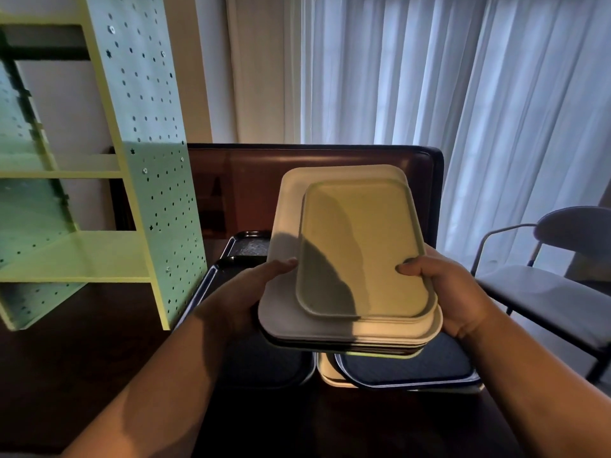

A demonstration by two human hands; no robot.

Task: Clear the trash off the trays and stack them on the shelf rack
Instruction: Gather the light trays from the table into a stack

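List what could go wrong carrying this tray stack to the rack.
1. The top tray is smaller and sits off-centre toward the right hand, held only by a thumb; a tilt could slide it off.
2. The stack has mixed sizes with uneven edges, so the left hand may lose grip.
3. The rack shelves look narrow; the stack could catch a side panel.

It looked like a home dining room. Sheer curtains [463, 94] hung at one o'clock, a chair [542, 285] stood at three. A dark tabletop [82, 358] carried a pastel shelf rack [139, 160] at ten.

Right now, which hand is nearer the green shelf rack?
Left. The left hand grips the tray stack on the side facing the shelf rack; the right hand holds the far side.
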